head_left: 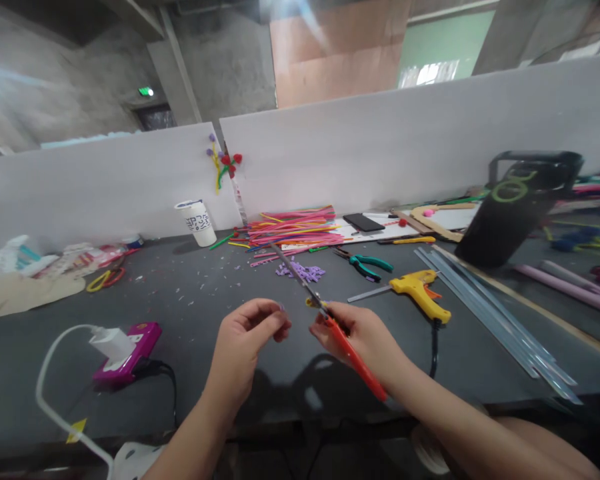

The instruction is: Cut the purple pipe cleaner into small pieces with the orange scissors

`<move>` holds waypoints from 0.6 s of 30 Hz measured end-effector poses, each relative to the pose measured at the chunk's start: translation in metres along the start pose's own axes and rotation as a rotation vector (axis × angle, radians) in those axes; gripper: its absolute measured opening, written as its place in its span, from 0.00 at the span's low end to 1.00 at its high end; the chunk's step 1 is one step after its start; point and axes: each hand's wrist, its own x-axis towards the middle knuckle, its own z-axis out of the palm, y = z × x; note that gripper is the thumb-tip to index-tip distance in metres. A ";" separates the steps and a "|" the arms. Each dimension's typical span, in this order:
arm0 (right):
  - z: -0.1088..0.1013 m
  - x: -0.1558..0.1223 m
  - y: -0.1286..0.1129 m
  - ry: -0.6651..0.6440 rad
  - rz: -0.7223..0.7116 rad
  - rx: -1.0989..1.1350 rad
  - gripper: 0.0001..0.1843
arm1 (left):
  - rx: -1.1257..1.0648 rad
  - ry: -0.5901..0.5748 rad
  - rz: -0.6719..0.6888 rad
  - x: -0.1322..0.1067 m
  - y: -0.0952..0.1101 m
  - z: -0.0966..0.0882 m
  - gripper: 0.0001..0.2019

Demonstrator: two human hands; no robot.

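Observation:
My left hand [254, 333] is closed in a pinch, with a small purple piece [282, 307] just showing at its fingertips. My right hand [363, 333] is wrapped round a pair of scissors [350, 353] with red handles, their blades pointing up and away to the left. A bit of yellow [310, 303] shows beside the scissors' pivot; I cannot tell what it belongs to. Beyond the blades lies a pile of short purple pieces [307, 272]. The two hands are apart above the dark table [195, 320].
Behind the pile lie many coloured fuzzy sticks [295, 230]. To the right are pliers [365, 263], a yellow glue gun [420, 293], clear glue sticks [490, 313] and a black bottle [505, 213]. At left stand a paper cup [197, 223] and a magenta power strip [130, 357] with cables.

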 end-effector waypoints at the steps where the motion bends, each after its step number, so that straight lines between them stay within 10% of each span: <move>1: 0.000 0.001 -0.003 0.015 0.048 0.085 0.09 | 0.055 -0.037 -0.020 0.001 -0.002 0.001 0.02; 11: -0.002 0.008 0.001 -0.122 0.132 0.282 0.02 | 0.394 -0.258 -0.103 0.000 -0.010 0.010 0.04; 18: -0.006 0.005 -0.001 -0.188 0.091 0.383 0.03 | 0.002 -0.348 -0.245 0.000 -0.010 0.014 0.07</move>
